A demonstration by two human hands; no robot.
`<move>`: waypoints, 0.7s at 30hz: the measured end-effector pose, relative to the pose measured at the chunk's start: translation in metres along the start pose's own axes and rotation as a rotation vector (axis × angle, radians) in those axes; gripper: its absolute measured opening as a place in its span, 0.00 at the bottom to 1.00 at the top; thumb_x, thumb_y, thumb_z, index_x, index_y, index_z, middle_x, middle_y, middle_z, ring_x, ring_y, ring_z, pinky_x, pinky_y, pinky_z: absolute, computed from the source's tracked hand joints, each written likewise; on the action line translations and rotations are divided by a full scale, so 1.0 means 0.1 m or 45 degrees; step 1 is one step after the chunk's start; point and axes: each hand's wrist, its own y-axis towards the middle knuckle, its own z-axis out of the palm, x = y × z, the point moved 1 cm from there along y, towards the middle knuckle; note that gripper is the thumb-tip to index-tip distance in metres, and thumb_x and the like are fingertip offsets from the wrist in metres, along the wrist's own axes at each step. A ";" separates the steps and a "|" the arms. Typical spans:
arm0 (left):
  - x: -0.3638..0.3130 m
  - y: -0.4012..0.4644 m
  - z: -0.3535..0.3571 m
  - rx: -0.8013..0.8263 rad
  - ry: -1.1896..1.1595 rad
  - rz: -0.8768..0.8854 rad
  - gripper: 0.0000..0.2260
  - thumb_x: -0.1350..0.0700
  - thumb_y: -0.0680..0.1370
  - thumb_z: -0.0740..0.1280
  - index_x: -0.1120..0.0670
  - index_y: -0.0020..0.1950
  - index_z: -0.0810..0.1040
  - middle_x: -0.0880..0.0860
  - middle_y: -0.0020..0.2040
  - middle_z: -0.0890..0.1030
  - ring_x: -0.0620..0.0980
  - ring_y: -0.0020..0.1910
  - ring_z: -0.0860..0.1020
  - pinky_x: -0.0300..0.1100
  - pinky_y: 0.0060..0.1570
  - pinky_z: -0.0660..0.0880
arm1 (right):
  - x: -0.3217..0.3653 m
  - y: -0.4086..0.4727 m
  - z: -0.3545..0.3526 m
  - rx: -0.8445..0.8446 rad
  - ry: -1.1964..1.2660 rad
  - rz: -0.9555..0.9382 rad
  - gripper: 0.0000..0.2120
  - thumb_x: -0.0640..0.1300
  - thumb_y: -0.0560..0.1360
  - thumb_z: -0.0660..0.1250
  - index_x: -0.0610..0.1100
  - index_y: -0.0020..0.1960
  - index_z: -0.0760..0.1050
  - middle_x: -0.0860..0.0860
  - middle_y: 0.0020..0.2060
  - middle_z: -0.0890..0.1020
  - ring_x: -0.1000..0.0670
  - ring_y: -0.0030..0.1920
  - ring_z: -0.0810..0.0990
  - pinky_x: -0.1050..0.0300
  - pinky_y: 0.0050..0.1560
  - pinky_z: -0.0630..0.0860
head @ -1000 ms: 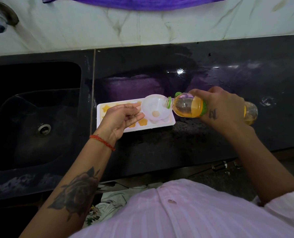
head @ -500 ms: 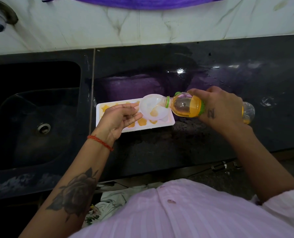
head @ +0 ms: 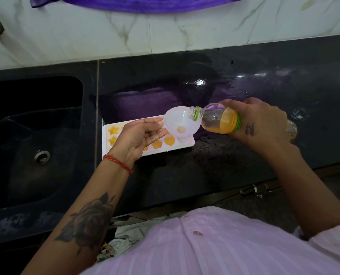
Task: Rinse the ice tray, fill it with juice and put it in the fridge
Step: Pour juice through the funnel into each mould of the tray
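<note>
White ice tray (head: 125, 153) lies on the black counter (head: 204, 175), at its left edge next to the sink (head: 36, 145); most cells hold orange juice. Left hand (head: 139, 136) pinches a white funnel (head: 182, 124) w/ fingertips over the tray's right end. Right hand (head: 260, 124) is wrapped around the juice bottle (head: 218, 121), tilted, its mouth at the funnel rim.

Worktop (head: 244, 80): black stone, glossy, wet patches seen.
Sink (head: 36, 135): dark basin set at left, metal drain (head: 42, 156) at its bottom.
Wall (head: 165, 34): white marbled tiles.
Purple cloth (head: 145, 3): hung at top edge, reflected in worktop.
</note>
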 end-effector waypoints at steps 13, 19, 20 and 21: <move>0.07 0.07 0.06 -0.050 0.055 -0.026 0.05 0.70 0.73 0.66 0.62 0.42 0.79 0.54 0.32 0.84 0.49 0.33 0.84 0.36 0.32 0.79 | -0.08 -0.01 0.04 0.028 -0.085 -0.020 0.28 0.47 0.69 0.72 0.58 0.67 0.68 0.43 0.52 0.77 0.38 0.45 0.79 0.54 0.41 0.64; 0.06 0.06 0.05 -0.056 0.061 -0.040 0.05 0.69 0.73 0.66 0.62 0.42 0.79 0.54 0.32 0.84 0.49 0.33 0.84 0.37 0.32 0.80 | -0.07 0.02 0.05 0.024 -0.095 -0.033 0.28 0.48 0.69 0.72 0.58 0.67 0.68 0.43 0.52 0.77 0.39 0.46 0.79 0.54 0.41 0.64; 0.06 0.05 0.05 -0.060 0.060 -0.040 0.05 0.69 0.73 0.66 0.62 0.42 0.80 0.54 0.32 0.84 0.49 0.33 0.84 0.37 0.32 0.80 | -0.07 0.02 0.05 0.024 -0.096 -0.034 0.28 0.48 0.69 0.72 0.58 0.67 0.67 0.43 0.52 0.77 0.39 0.46 0.79 0.53 0.42 0.66; 0.06 0.05 0.05 -0.063 0.058 -0.040 0.05 0.69 0.73 0.66 0.62 0.42 0.80 0.55 0.33 0.84 0.49 0.33 0.84 0.37 0.32 0.80 | -0.07 0.02 0.05 0.026 -0.098 -0.037 0.28 0.48 0.69 0.72 0.58 0.67 0.67 0.43 0.53 0.77 0.39 0.47 0.79 0.53 0.42 0.67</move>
